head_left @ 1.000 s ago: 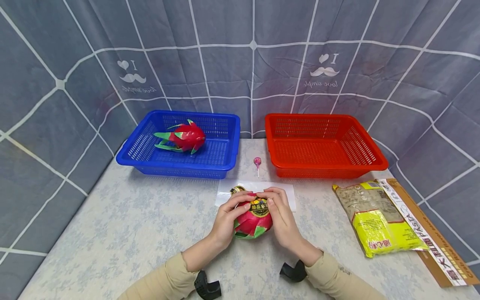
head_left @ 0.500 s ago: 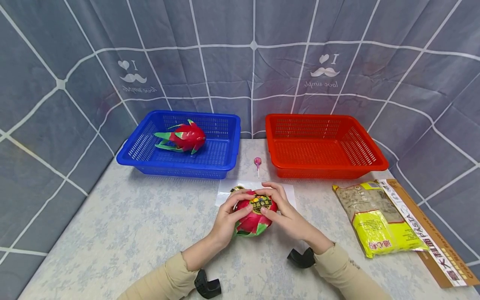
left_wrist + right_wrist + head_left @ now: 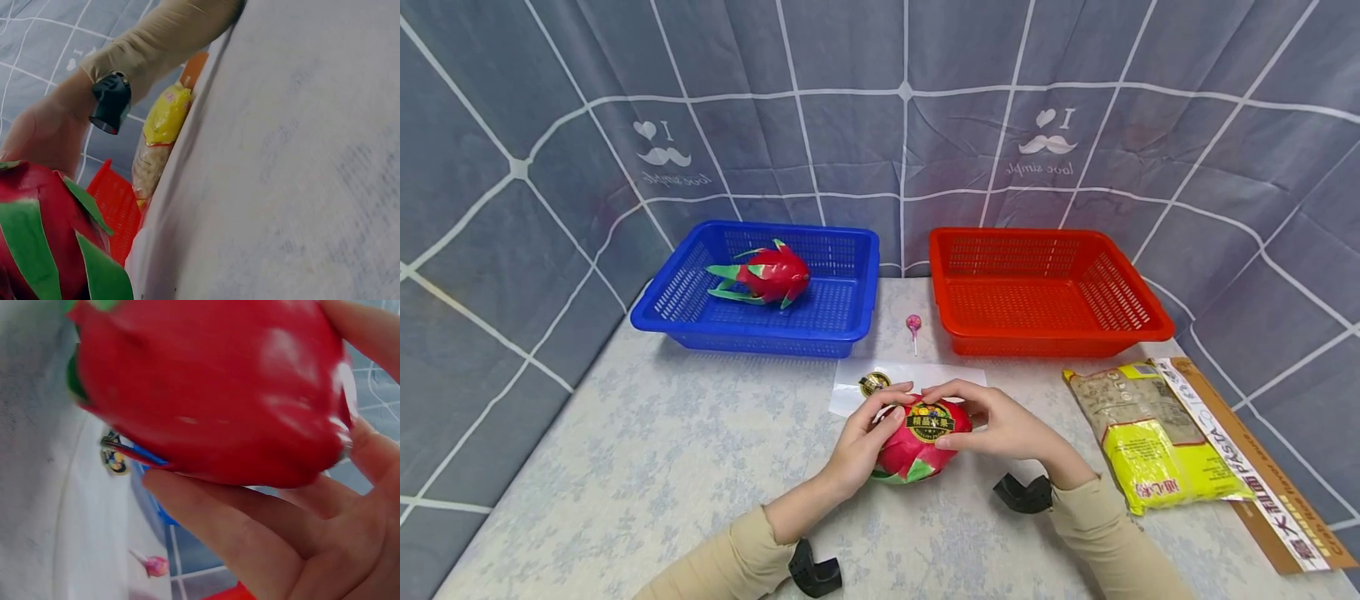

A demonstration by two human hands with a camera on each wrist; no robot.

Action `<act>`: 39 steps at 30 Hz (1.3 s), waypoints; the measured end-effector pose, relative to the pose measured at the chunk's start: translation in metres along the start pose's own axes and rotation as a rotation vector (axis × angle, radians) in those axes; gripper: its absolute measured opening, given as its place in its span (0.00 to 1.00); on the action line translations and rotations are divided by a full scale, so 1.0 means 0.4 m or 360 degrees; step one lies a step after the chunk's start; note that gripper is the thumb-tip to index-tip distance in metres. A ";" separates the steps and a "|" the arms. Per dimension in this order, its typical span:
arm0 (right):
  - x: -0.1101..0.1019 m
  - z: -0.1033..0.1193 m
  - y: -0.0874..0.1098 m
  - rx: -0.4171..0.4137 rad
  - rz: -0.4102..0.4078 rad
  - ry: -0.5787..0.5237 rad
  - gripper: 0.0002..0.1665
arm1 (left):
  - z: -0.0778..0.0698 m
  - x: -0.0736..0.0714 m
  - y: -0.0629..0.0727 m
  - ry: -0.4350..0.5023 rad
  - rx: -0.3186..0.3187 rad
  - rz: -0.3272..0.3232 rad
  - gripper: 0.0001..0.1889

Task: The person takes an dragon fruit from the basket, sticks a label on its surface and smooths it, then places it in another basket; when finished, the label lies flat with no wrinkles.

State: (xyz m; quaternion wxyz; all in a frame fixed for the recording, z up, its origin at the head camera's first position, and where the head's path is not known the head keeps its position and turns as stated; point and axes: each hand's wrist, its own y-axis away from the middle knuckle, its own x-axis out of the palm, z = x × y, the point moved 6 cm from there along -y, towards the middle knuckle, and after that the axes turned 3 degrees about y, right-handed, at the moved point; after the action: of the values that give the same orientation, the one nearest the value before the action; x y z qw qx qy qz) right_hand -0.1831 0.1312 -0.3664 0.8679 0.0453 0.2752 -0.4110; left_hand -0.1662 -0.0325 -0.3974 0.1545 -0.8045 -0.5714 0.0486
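Note:
A red dragon fruit (image 3: 904, 457) with green scale tips is held between both hands at the table's front middle. A round black and gold sticker (image 3: 929, 422) lies on its upper face. My left hand (image 3: 857, 442) grips the fruit's left side, its thumb up beside the sticker. On the other side, my right hand (image 3: 1000, 423) curls round the fruit, thumb near the sticker's right edge. Filling much of the right wrist view is the fruit's glossy red skin (image 3: 206, 394). Behind the hands lies a white backing sheet (image 3: 842, 400) bearing another round sticker (image 3: 874, 383).
At the back left, a blue basket (image 3: 760, 340) holds a second dragon fruit (image 3: 782, 277). A red basket (image 3: 1052, 343) stands at the back right. Between them lies a pink lollipop (image 3: 913, 323). A yellow pasta bag (image 3: 1157, 450) lies at the right, on a brown package (image 3: 1292, 500).
My right hand has moved from the fruit's top to its right side, uncovering the sticker. The fruit has turned and shifted slightly right. My left hand stays at its left side.

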 end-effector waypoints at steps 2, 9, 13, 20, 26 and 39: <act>-0.004 0.000 0.001 0.0019 0.0044 -0.0010 0.25 | 0.001 0.006 0.001 -0.0060 0.0042 0.0051 0.11; -0.027 0.004 0.021 0.0032 0.0147 -0.0016 0.24 | 0.009 0.015 0.002 -0.0054 0.0030 0.0186 0.14; -0.069 0.015 0.050 -0.0016 0.0130 0.0000 0.24 | 0.007 -0.001 -0.008 -0.0090 0.0033 0.0187 0.15; -0.201 0.047 0.114 -0.0377 -0.0070 -0.0257 0.29 | -0.015 -0.079 -0.048 -0.0130 0.0088 -0.0160 0.11; -0.302 0.014 0.132 -0.0449 -0.0554 -0.0682 0.26 | -0.006 -0.094 -0.080 -0.0208 -0.0013 -0.0353 0.08; -0.403 -0.145 -0.036 0.0540 -0.1424 0.0251 0.33 | 0.057 0.056 -0.253 -0.0341 -0.0358 0.0039 0.26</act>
State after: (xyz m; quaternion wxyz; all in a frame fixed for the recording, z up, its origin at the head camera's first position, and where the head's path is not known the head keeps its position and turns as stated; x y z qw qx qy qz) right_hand -0.3015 0.2505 -0.3302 0.5628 0.0943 0.2616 -0.7784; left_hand -0.2557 0.0229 -0.3860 0.0010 -0.8139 -0.5765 0.0717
